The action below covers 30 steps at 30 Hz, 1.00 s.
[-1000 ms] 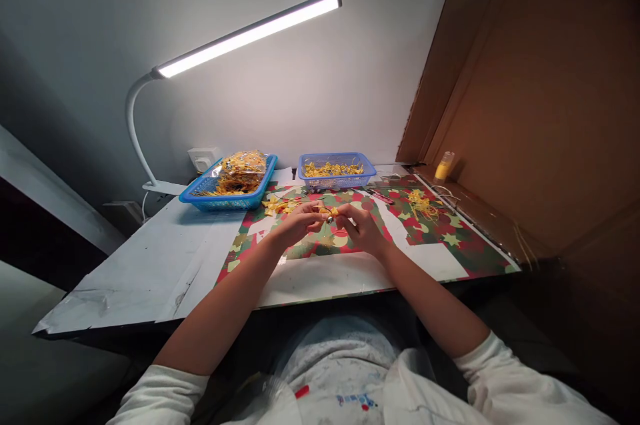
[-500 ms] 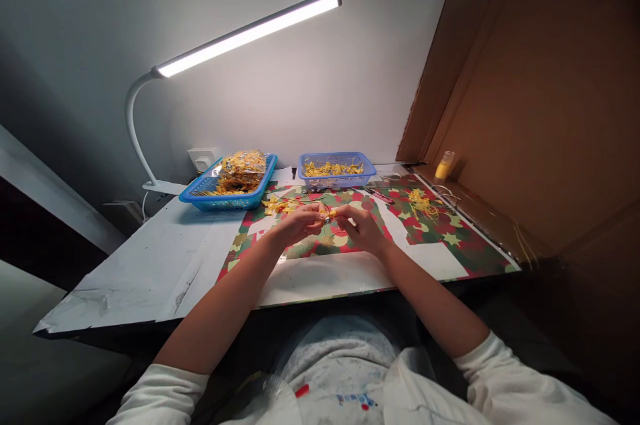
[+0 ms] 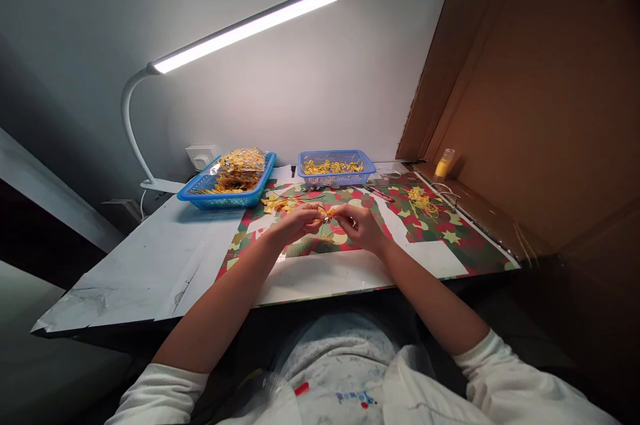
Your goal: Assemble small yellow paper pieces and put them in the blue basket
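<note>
**Small yellow piece (image 3: 329, 213) is pinched between two hands over the bench (image 3: 135, 258)**

The left hand (image 3: 300, 222) and the right hand (image 3: 361, 226) both keep the grip closed on the small yellow piece, above the patterned covering (image 3: 320, 246). A shiny bead (image 3: 327, 219) shows beside it. The fingers hide much of the piece, so its exact form I cannot tell.

Just beyond the left hand lie loose yellow strips (image 3: 274, 204). Farther back stand a blue basket (image 3: 225, 201), heaped with yellow material (image 3: 239, 182), and a paler basket (image 3: 336, 179). Beyond the right hand lies a reddish tool (image 3: 381, 195); to its right, a yellow tangle (image 3: 423, 203).
</note>
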Tool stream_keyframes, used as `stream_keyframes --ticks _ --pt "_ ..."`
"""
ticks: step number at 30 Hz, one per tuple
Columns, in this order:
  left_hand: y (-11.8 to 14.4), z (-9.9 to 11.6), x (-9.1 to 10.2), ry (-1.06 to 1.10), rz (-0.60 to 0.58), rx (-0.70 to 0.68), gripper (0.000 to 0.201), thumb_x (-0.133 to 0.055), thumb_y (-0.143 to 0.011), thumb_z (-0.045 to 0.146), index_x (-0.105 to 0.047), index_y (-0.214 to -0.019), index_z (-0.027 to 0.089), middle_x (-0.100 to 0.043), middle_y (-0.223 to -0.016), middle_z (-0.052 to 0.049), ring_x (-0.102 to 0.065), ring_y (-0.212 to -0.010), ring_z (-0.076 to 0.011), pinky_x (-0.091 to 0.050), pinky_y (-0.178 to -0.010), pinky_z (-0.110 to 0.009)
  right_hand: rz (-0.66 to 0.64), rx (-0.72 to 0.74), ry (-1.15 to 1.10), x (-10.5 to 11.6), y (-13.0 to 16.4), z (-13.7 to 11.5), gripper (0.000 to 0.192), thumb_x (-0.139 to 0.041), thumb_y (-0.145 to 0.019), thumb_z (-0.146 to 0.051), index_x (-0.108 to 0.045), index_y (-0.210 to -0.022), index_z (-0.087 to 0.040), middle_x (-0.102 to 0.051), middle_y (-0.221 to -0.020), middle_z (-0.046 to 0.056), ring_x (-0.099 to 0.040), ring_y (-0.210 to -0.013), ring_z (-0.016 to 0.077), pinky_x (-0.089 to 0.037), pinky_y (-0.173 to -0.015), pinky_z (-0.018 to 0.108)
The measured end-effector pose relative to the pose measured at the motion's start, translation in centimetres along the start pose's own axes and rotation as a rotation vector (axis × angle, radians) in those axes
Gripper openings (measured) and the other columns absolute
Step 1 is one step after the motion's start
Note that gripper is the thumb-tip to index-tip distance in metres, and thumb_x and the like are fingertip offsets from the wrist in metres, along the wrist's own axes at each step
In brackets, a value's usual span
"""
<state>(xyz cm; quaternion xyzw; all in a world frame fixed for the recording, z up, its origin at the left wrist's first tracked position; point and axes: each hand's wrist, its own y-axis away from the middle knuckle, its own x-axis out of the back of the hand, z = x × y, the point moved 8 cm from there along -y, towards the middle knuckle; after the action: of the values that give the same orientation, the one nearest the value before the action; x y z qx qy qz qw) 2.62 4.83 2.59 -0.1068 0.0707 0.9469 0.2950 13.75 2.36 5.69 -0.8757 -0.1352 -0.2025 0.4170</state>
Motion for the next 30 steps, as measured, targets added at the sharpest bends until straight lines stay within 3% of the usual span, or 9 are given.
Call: stream_keyframes --ticks 15,23,30 --pt "-0.07 -0.38 0.25 0.061 0.013 0.019 0.020 -0.067 -0.062 0.019 -0.047 -0.066 0.017 -0.027 -0.045 0.010 -0.020 -0.038 -0.0020 -0.015 -0.043 -0.019 0.005 -0.029 0.016 -0.13 -0.03 -0.11 0.015 -0.046 -0.090 -0.024 -0.059 -0.085 -0.020 -0.054 -0.063 -0.002 -0.039 -0.051 0.0085 -0.035 -0.050 0.022" --pt "0.05 -0.66 0.13 0.156 0.022 0.077 0.019 -0.062 -0.062 0.015 -0.043 -0.068 0.016 -0.053 -0.065 0.003 -0.023 -0.038 -0.0005 -0.019 -0.042 -0.019 0.003 -0.023 -0.039 -0.17 0.03 -0.13 0.013 -0.046 -0.090 -0.022 -0.058 -0.086 -0.019 -0.058 -0.069 -0.001 -0.042 -0.053 0.0088 -0.036 -0.051 0.022" --pt "-0.08 -0.09 0.42 0.034 0.061 -0.023 0.021 -0.066 -0.059 0.020 -0.047 -0.066 0.017 -0.033 -0.048 0.009 -0.023 -0.039 -0.0021 -0.018 -0.045 -0.020 0.047 -0.030 0.035 0.11 -0.06 -0.34 0.012 -0.047 -0.088 -0.023 -0.058 -0.082 -0.020 -0.048 -0.058 -0.004 -0.037 -0.048 0.0082 -0.033 -0.050 0.022"
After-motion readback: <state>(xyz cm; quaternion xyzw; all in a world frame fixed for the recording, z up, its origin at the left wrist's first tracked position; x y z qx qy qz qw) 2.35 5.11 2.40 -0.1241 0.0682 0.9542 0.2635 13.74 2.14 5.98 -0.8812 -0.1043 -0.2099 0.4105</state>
